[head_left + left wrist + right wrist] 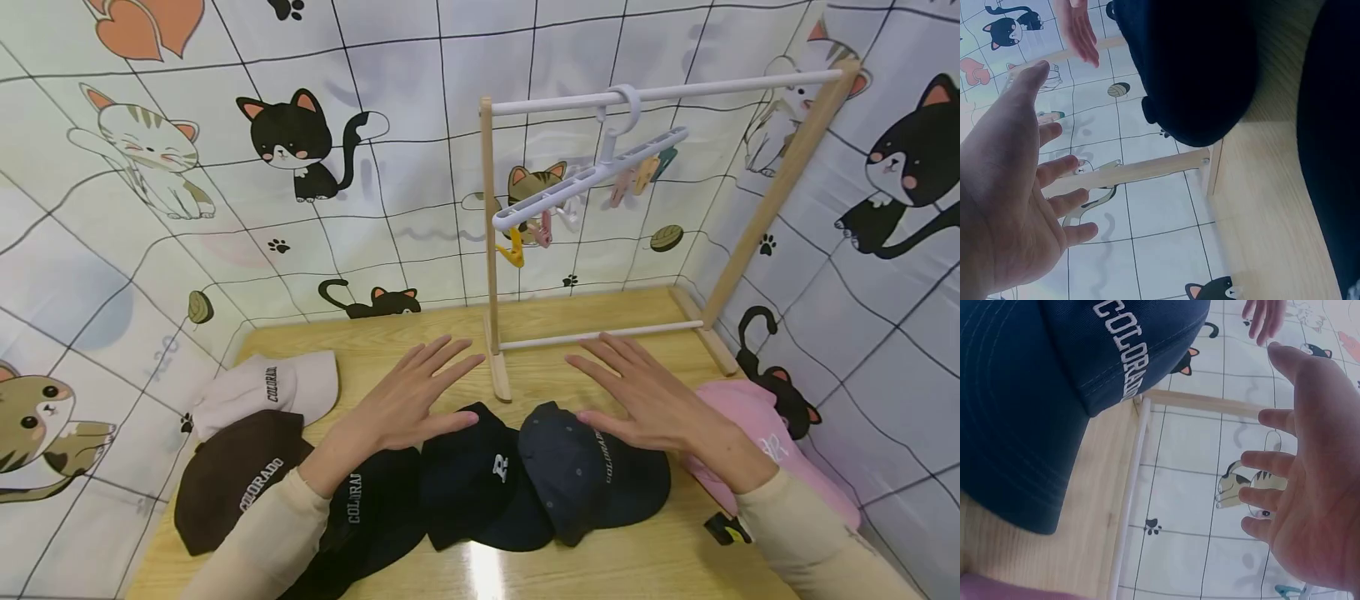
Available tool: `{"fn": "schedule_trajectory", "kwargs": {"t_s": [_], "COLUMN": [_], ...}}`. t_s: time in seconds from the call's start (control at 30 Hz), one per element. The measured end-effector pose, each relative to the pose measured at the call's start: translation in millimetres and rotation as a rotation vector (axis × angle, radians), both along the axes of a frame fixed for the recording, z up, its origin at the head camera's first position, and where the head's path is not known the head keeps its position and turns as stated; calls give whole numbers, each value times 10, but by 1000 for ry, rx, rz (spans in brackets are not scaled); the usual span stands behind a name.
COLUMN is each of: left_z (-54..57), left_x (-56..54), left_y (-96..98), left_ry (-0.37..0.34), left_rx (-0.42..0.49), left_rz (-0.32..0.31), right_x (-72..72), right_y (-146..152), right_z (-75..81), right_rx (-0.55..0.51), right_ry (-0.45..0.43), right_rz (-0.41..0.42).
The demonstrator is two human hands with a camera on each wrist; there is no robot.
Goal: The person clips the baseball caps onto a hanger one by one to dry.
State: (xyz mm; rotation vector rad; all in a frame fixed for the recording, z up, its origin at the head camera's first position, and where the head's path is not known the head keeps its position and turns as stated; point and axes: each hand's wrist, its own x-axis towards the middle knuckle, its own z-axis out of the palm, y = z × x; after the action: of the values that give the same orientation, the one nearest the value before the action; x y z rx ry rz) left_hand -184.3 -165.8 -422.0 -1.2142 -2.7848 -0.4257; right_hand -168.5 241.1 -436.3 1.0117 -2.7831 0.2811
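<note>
My left hand (408,404) is spread flat above the caps, fingers straight and holding nothing. Beneath its thumb lies a black cap with a white R (461,487), beside a black COLORADO cap (393,500) partly hidden by my forearm. My right hand (648,400) hovers palm down, likewise spread, over a navy COLORADO cap (558,467). The right wrist view shows this navy cap (1016,425) apart from the straight fingers. In the left wrist view a dark cap (1197,62) sits beyond the open palm.
A brown cap (232,475) and a pale cap (315,383) lie left; a pink cap (750,408) lies right, near a small black-and-yellow object (726,528). Behind stands a wooden rack (489,250) bearing a white hanger (592,177) with several clothespins (512,247).
</note>
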Motion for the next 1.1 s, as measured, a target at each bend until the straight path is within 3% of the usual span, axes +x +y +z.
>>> {"fn": "schedule_trajectory", "kwargs": {"t_s": [0.3, 0.53, 0.87, 1.1], "left_z": [33, 81, 79, 107], "left_x": [-135, -257, -505, -616], "left_y": [138, 237, 345, 379], "left_ry": [-28, 0, 10, -67], "left_rx": [47, 90, 163, 209], "left_rz": [-9, -8, 46, 119], "right_x": [67, 129, 200, 149], "right_y": [161, 304, 479, 635], "right_z": [2, -3, 15, 23], "right_rx": [-13, -24, -48, -99], "right_ry": [19, 2, -33, 29], "right_rz": [-36, -97, -193, -215]}}
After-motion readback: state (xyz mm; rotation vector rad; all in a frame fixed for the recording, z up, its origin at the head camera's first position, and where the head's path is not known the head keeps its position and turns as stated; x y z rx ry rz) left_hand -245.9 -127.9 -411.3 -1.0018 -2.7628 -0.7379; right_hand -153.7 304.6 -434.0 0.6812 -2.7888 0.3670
